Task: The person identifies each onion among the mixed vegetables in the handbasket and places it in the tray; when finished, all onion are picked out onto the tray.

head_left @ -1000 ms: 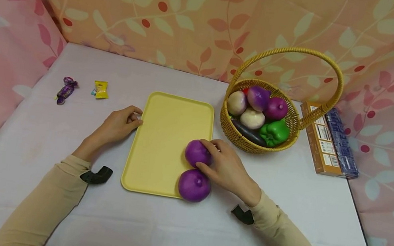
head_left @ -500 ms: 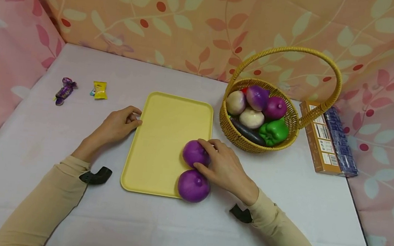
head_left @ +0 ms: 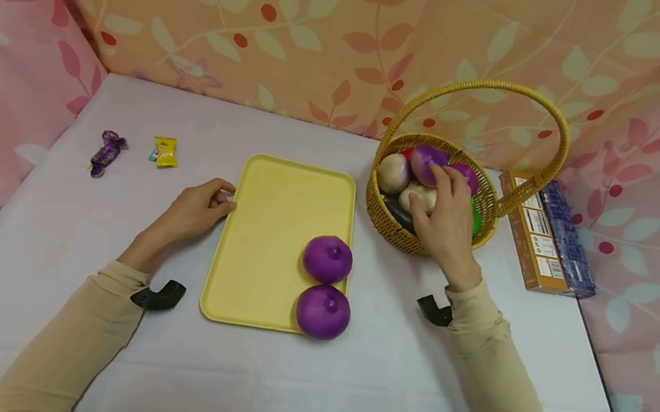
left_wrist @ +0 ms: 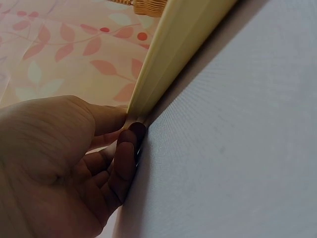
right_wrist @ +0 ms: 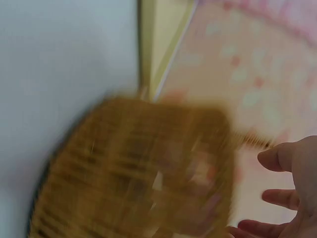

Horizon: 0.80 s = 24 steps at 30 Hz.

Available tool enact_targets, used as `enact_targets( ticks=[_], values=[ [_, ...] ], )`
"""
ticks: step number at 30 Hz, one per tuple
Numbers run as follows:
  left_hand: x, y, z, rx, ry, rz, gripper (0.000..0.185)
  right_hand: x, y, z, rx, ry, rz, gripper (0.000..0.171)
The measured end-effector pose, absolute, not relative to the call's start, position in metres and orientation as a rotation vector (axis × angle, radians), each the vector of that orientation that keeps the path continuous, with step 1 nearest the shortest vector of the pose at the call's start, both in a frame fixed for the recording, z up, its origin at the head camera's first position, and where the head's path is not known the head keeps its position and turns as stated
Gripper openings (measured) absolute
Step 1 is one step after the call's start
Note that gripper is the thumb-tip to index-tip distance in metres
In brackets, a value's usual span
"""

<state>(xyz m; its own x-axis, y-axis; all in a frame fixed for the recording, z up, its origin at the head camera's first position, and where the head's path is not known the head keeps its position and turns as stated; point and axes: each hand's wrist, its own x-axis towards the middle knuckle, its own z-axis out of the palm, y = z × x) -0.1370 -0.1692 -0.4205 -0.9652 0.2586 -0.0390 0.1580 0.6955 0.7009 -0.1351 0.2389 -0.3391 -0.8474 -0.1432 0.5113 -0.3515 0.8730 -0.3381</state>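
My left hand pinches the left rim of a yellow tray, thumb on top and fingers curled at its underside in the left wrist view. Two round purple onions sit one before the other at the tray's right side, the nearer onion over its front corner. My right hand is over a wicker basket with fingers spread and nothing held. Under its fingers lie a purple-white turnip and a white turnip. The hand partly hides a green pepper. In the right wrist view the basket is blurred.
Also in the basket are a dark eggplant and a purple onion; its tall handle arches overhead. A brown box and a blue pack lie to its right. Purple and yellow wrapped candies lie at left.
My right hand has let go of the farther onion on the tray and moved right and back, over the basket. My left hand stays at the tray's rim.
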Motion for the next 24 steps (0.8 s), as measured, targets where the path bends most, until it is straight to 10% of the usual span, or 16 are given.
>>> enact_targets(
  ticks=[12, 24],
  values=[
    [-0.134, -0.164, -0.428, 0.347, 2.760, 1.133, 0.034, -0.179, 0.267, -0.347, 0.217, -2.791, 0.485, 0.056],
    [-0.137, -0.170, -0.420, 0.344, 2.771, 1.131, 0.035, -0.146, 0.226, -0.338, 0.520, -2.436, 0.620, 0.056]
  ],
)
